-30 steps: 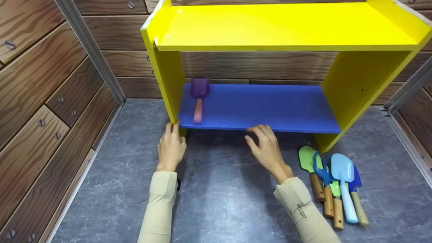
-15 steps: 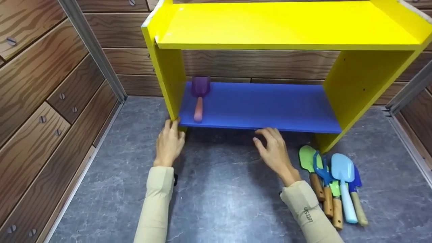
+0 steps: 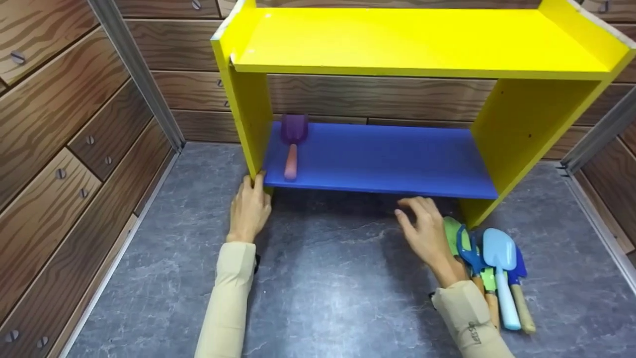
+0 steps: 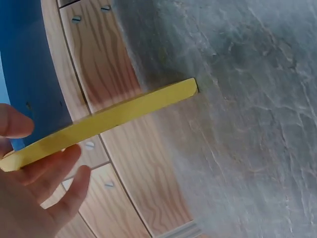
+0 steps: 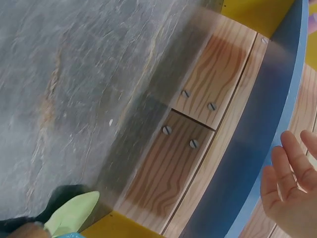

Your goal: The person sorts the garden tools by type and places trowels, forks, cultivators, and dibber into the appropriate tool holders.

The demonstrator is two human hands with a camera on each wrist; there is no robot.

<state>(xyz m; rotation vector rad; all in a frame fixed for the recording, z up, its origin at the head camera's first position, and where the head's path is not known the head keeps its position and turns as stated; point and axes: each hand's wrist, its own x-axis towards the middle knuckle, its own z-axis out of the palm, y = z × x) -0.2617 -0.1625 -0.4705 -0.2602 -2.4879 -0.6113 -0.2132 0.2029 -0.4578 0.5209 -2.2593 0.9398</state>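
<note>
At the lower left of a small yellow shelf unit (image 3: pixel 417 72), my left hand (image 3: pixel 247 211) grips the front edge of its side panel (image 4: pixel 124 110). The left wrist view has the thumb on one face and the fingers on the other. My right hand (image 3: pixel 426 231) is held with loosely bent fingers just below the front edge of the blue shelf board (image 3: pixel 392 159), holding nothing. On the board's left part lies a purple trowel (image 3: pixel 294 130) with a pink handle. Right of the right hand, a light blue trowel (image 3: pixel 500 251) lies with other hand tools on the floor.
The tool pile includes a green trowel (image 3: pixel 451 231), partly behind the right hand, a blue hand fork (image 3: pixel 471 253) and a dark blue trowel (image 3: pixel 518 266). Wood-patterned walls (image 3: pixel 99 149) enclose the grey floor (image 3: pixel 318 298) at the back and sides.
My right hand has moved rightward along the blue board's front edge, closer to the tool pile. The left hand keeps its hold on the side panel.
</note>
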